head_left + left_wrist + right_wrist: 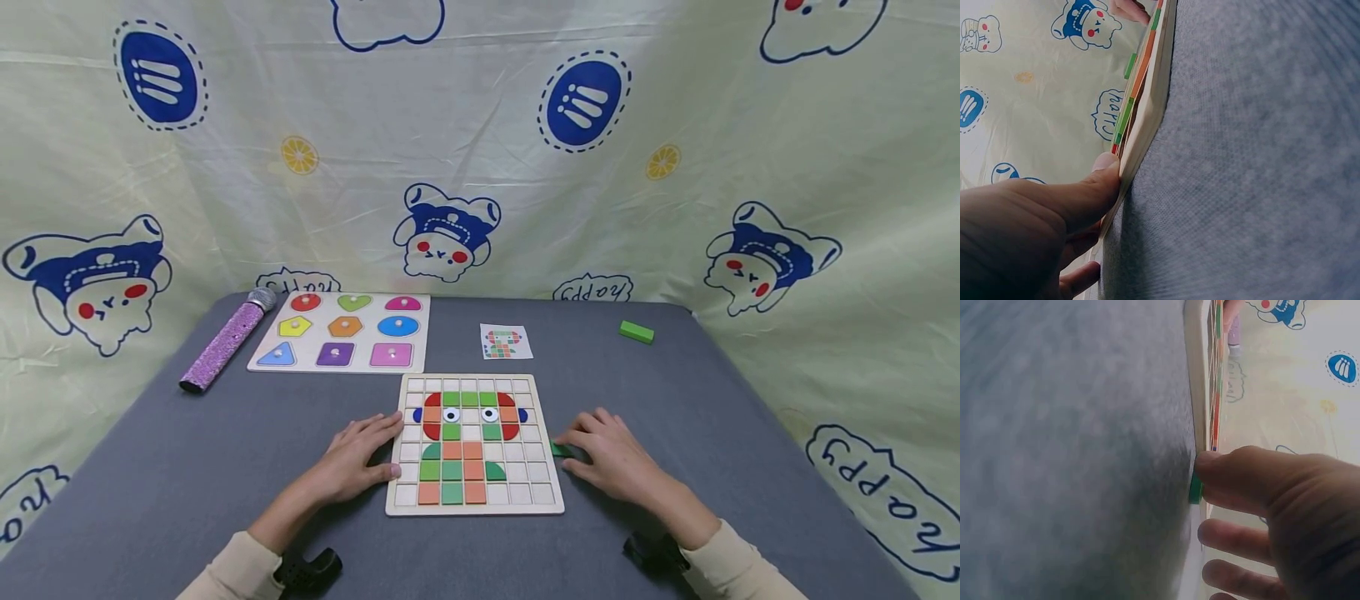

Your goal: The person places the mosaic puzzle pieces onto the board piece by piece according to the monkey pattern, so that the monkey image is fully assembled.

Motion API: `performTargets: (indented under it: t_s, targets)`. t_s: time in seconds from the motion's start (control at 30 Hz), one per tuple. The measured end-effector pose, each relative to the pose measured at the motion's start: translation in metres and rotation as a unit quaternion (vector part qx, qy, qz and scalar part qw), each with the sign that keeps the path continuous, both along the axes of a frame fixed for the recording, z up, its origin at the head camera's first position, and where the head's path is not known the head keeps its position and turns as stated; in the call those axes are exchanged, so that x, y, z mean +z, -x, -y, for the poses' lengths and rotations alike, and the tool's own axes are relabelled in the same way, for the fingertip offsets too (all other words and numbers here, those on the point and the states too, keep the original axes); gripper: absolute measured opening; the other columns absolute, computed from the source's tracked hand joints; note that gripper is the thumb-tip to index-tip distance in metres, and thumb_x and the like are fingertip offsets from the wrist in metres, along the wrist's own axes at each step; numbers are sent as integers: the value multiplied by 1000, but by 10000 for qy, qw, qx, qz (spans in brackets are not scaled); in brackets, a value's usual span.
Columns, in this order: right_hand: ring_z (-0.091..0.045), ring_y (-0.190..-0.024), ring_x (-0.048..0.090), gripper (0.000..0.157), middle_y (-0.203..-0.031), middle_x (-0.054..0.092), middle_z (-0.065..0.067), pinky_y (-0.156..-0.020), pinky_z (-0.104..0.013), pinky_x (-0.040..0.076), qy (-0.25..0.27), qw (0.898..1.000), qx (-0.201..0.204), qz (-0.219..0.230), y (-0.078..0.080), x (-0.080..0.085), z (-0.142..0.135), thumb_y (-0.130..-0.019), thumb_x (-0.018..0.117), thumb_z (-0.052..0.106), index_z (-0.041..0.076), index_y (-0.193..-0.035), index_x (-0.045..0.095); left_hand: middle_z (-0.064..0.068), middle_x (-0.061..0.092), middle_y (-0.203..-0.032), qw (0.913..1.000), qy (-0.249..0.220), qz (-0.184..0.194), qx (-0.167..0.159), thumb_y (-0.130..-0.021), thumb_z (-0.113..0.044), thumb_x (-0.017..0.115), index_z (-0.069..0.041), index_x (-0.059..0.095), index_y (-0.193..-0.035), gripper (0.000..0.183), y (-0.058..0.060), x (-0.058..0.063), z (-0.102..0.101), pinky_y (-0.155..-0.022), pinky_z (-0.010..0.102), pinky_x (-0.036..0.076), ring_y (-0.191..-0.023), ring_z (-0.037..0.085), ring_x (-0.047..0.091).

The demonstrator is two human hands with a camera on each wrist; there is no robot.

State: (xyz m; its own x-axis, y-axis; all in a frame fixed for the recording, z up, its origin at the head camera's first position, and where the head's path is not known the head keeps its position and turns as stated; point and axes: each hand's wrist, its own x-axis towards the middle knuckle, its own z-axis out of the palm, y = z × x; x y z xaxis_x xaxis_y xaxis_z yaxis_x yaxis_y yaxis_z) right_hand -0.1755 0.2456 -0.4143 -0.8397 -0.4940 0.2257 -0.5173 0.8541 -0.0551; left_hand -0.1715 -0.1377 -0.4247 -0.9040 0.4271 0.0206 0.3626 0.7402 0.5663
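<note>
A square wooden grid board (516, 493) lies on the table, its cells partly filled with coloured square and quarter-round tiles and two eye tiles (451, 414). My left hand (352, 457) touches the board's left edge with thumb and fingertips, fingers mostly straight. Just off the right edge, my right hand (615, 454) pinches a green tile (1195, 489) between thumb and finger. Part of that tile is hidden under the fingers. In the left wrist view, the left thumb (1104, 178) lies against the board's rim.
Behind the board sits a picture card (507, 354) showing a tile figure. A green block (637, 332) is at back right. A knobbed shape puzzle (360, 304) and a glittery purple microphone (228, 343) occupy the back left. A patterned cloth hangs behind the table.
</note>
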Motion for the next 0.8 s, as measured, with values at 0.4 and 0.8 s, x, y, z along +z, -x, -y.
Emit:
performTargets:
  t_s: [0.4,0.8]
  targets:
    - [-11,-81,42,22,-90,57,5,-70,-30,32,-8,9994,-289,-165,0,2,-17,-76,78,27,20,-96,73,11,36,-152,10000,-37,-69,-29,-87,-29,66,-5,40,-143,66,-1,-1,1,-109,66,14,-141,39,27]
    - [-13,-82,44,24,-93,60,3,-70,-31,34,-183,9995,-213,-130,15,1,-23,-77,75,17,19,-101,72,11,36,-152,10000,-34,-6,-16,-87,-31,66,-5,40,-143,67,0,-1,0,-109,66,13,-141,39,26]
